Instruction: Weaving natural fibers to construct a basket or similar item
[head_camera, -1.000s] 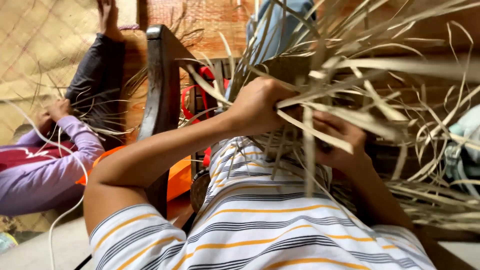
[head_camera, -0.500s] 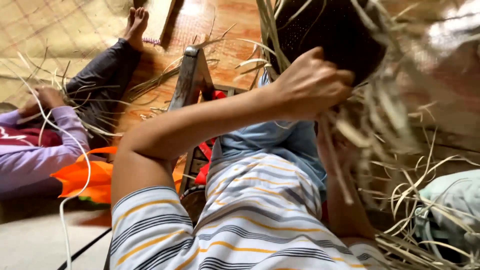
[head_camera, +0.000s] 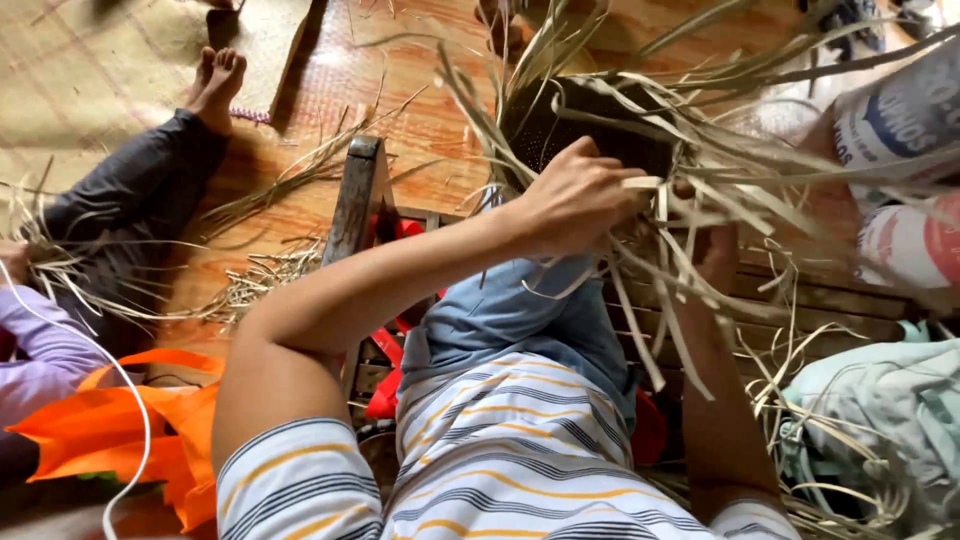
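My left hand (head_camera: 575, 200) is closed around pale straw strips (head_camera: 660, 250) at the edge of a dark woven basket (head_camera: 585, 125) held in front of me. My right hand (head_camera: 715, 250) sits lower on the right side, mostly hidden behind hanging strips, and seems to grip the basket's side. Long loose strips fan out from the basket in all directions. I wear a striped shirt and blue shorts.
Another person in a purple sleeve (head_camera: 40, 350) and dark trousers sits at left on the wooden floor, with bare feet (head_camera: 215, 80) on a woven mat. An orange bag (head_camera: 120, 420) lies at lower left. A wooden stool frame (head_camera: 355, 200), printed sacks (head_camera: 900, 170) and pale cloth (head_camera: 880, 410) surround me.
The view has tilted down and the basket now shows clearly in front of me. My left hand keeps its hold on the strips at the rim.
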